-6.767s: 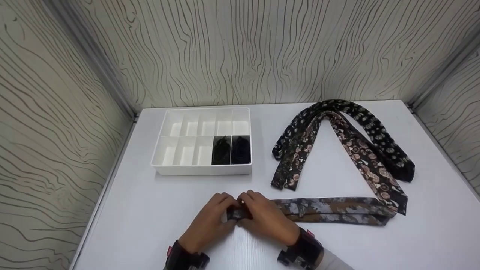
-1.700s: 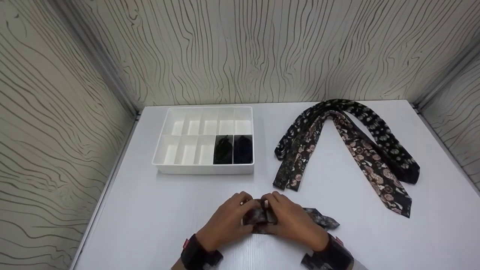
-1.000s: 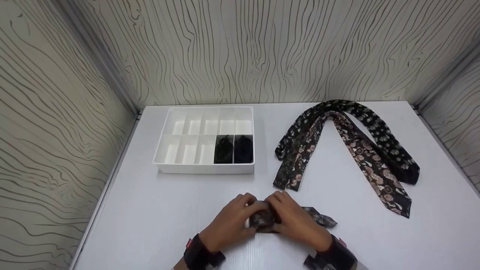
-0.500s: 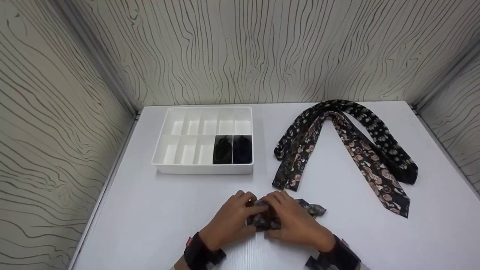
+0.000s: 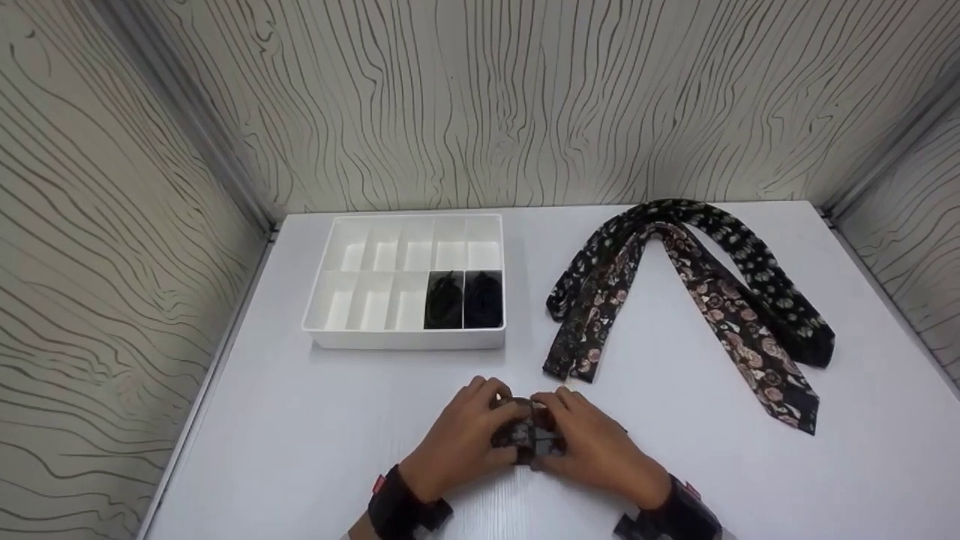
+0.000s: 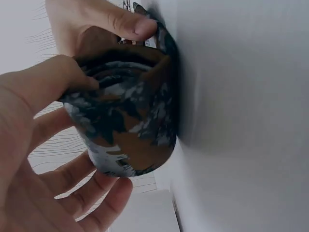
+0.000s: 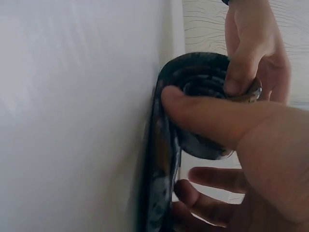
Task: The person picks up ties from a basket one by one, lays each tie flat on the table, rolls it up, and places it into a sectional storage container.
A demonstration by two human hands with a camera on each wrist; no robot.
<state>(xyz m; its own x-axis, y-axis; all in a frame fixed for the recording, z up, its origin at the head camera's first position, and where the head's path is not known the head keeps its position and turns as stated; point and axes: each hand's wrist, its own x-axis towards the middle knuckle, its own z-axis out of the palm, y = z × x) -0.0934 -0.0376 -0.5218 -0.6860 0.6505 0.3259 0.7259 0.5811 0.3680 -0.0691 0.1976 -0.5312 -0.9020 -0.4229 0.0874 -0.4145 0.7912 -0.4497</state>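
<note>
A camouflage-patterned necktie (image 5: 517,436), in grey, brown and dark blue, is wound into a thick roll on the table at front centre. My left hand (image 5: 466,439) grips the roll from the left; in the left wrist view its thumb lies over the coil's edge and the fingers curve round the outside of the rolled necktie (image 6: 130,125). From the other side my right hand (image 5: 600,451) holds it, with its thumb on the coil (image 7: 198,63) in the right wrist view. A short unrolled tail runs under the right hand, mostly hidden in the head view.
A white divided box (image 5: 405,340) stands behind the hands. Two of its front-right compartments hold dark rolled items (image 5: 444,301). At right, a rose-patterned necktie (image 5: 739,337) and a black patterned necktie (image 5: 772,270) lie bent in arches. Patterned walls border the table's back and sides.
The long flat strip of camouflage necktie has been wound into the roll. Its tail end has drawn leftward and now barely shows beyond the right hand. The hands have shifted slightly right.
</note>
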